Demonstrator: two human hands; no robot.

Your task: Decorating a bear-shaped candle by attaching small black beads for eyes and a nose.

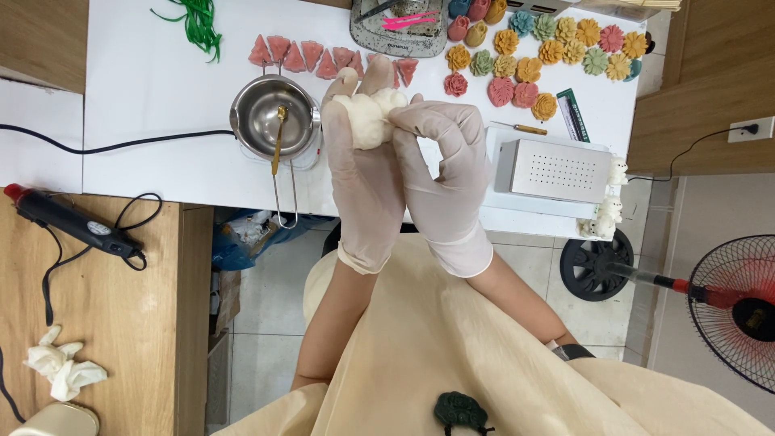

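Both gloved hands, left hand [363, 182] and right hand [444, 173], pinch one white wax lump [370, 117] between fingertips, just right of one steel pot [273, 117]. Behind the pot: about eight pink wedges [323, 58]. Farther right: roughly twenty coloured flowers [541, 50].

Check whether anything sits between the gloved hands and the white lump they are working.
Nothing visible does. The left hand and right hand both grip the white lump directly through thin gloves, holding it up above the white table, beside the steel pot.

Bright even light, soft shadows, sharp focus, slight edge distortion
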